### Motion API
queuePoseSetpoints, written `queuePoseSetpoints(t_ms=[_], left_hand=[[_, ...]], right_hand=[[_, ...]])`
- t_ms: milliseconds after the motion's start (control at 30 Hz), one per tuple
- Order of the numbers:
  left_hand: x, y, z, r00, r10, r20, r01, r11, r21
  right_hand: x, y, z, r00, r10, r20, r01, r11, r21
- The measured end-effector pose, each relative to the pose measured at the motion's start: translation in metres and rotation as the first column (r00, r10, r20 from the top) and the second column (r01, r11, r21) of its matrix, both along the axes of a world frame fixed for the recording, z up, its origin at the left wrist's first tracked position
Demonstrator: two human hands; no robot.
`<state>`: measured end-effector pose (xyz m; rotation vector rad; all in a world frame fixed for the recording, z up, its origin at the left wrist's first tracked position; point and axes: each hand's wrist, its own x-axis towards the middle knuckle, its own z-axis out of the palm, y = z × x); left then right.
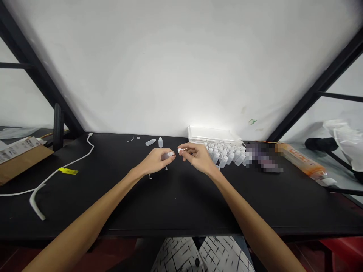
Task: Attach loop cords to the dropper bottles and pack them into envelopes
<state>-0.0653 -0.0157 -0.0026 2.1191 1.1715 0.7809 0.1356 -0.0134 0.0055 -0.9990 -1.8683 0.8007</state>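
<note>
Lettering on orange package [303, 162], barcoded label [17, 150] on cardboard box [25, 164], yellow cable tag [68, 171] — none readable

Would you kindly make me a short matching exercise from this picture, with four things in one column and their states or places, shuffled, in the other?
Column one:
1. Left hand
2. Right hand
3. Tag
4. Bottle cluster

Column two:
A. Yellow, lying at the white cable
B. Holding a small white piece
C. Gathered on the black table, to the right of the hands
D. Holding a small bottle

Right pairs: 1-D, 2-B, 3-A, 4-C
</note>
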Motion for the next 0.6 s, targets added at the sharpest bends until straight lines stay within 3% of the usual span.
queuePoseSetpoints(t_ms=[200, 600], left_hand=[[0.0074, -0.0060, -0.0009, 0.995, 0.003, -0.099, 0.004, 0.997, 0.072], [0.0111, -0.0082, 0.0013, 0.994, -0.008, -0.110, 0.033, 0.972, 0.233]], right_hand=[[-0.0054, -0.0080, 0.0035, 0.987, -0.003, 0.162, -0.012, 0.996, 0.092], [-0.0032, -0.0065, 0.0019, 0.990, 0.046, 0.131, -0.053, 0.997, 0.053]])
